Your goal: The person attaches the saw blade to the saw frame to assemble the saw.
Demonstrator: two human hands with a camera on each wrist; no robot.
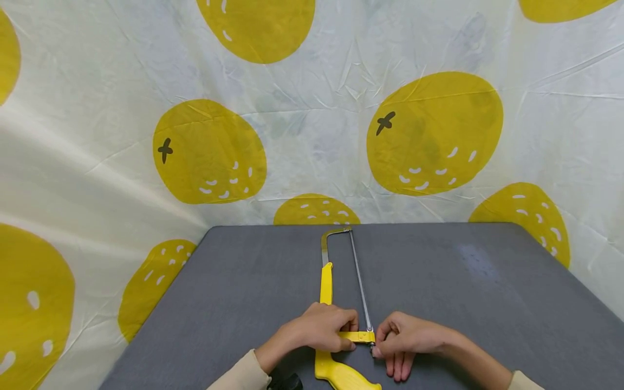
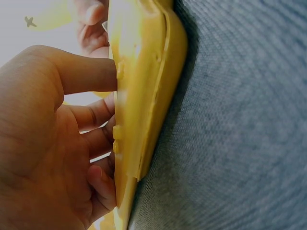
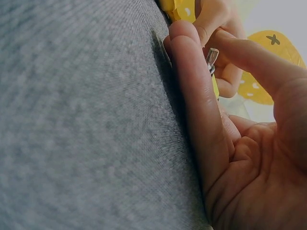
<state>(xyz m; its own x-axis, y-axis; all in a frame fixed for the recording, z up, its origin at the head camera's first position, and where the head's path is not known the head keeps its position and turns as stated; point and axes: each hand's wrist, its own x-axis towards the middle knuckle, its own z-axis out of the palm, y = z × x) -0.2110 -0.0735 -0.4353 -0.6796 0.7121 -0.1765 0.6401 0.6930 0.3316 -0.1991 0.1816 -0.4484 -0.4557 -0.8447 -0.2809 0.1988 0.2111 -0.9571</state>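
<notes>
"Hacksaw [image 1: 326,284]: where is it recorded?"

"Lower centre of the head frame, lying on the grey tabletop [image 1: 253,292]. The yellow handle [image 1: 345,375] is cut off by the bottom edge. The blade [image 1: 361,276] is seen to the right of the long back, running up the picture to the bend just below centre."

"Why is the left hand [image 1: 322,327] set across it?"

"For steadying, it is judged: with the back braced, slipping or turning would be resisted. The short yellow crossbar [image 1: 359,337] is seen emerging between thumb and forefinger."

"Pose?"

"Reached in from the lower left, back of the hand uppermost. In the left wrist view the thumb is pressed to the yellow side and the fingers are curled beyond it; a grip is noted."

"And the right hand [image 1: 411,336]?"

"Extended from the lower right, forearm slanted. The small metal fitting [image 3: 212,56], located just below the crossbar in the head frame, is taken to be pinched by thumb and forefinger. The other fingers are pointed downward. Firmness cannot be told; contact is partly hidden."

"Reason for fingertips only?"

"Smallness of the part, presumably. Fine control is better afforded that way."
</notes>
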